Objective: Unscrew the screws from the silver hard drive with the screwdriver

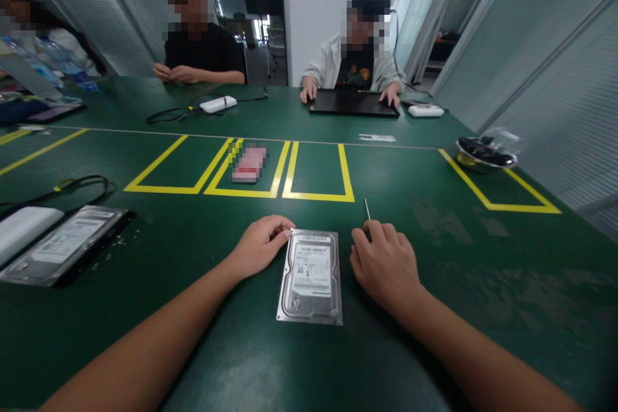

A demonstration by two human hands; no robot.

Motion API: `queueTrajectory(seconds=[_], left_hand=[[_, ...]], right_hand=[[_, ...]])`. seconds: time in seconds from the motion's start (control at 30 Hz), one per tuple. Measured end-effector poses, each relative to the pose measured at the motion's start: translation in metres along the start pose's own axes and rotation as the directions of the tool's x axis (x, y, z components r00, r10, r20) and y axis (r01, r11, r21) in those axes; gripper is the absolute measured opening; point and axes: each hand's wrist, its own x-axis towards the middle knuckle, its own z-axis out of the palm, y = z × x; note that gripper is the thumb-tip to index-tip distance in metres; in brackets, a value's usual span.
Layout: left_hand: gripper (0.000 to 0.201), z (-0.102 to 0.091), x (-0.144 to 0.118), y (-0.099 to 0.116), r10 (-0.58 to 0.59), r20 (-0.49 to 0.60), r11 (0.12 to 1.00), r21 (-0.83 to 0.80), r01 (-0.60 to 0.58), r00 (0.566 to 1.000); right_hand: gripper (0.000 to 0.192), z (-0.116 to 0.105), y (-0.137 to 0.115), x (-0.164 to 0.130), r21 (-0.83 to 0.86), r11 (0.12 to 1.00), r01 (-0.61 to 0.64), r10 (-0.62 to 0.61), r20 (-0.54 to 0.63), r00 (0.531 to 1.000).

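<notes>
Pinching the far-left corner of a silver rectangular hard drive, left hand; right hand curled around a thin metal screwdriver; round metal bowl holds dark items.

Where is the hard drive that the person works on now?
The hard drive lies flat on the green table, low centre in the head view, between the left hand and right hand.

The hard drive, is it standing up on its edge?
No, the hard drive lies flat on the green table, label up.
</notes>
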Motion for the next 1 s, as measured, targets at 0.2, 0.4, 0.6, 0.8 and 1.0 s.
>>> queueTrajectory(seconds=[0.2, 0.4, 0.6, 0.8, 1.0], left_hand=[[0.019, -0.001, 0.001, -0.001, 0.012, 0.015, 1.000, -0.022, -0.012, 1.000], [0.026, -0.002, -0.001, -0.002, 0.042, 0.050, 0.999, 0.014, -0.043, 0.998], [0.027, 0.001, -0.004, 0.001, 0.118, 0.045, 0.979, 0.159, -0.124, 0.992], [0.026, 0.003, -0.005, 0.002, 0.138, 0.047, 0.972, 0.183, -0.144, 0.989], [0.027, 0.006, -0.006, 0.000, 0.159, 0.037, 0.967, 0.194, -0.163, 0.987]], right_hand=[[0.014, 0.005, 0.006, 0.005, -0.046, 0.998, -0.051, 0.055, 0.087, 0.995], [0.014, 0.006, 0.011, 0.007, -0.076, 0.994, -0.079, 0.086, 0.087, 0.992], [0.015, 0.011, 0.015, 0.008, -0.072, 0.994, -0.080, 0.090, 0.140, 0.986], [0.013, 0.016, 0.013, 0.010, -0.025, 0.999, -0.043, 0.046, 0.153, 0.987], [0.013, 0.014, 0.014, 0.011, -0.003, 1.000, -0.002, 0.002, 0.081, 0.997]])
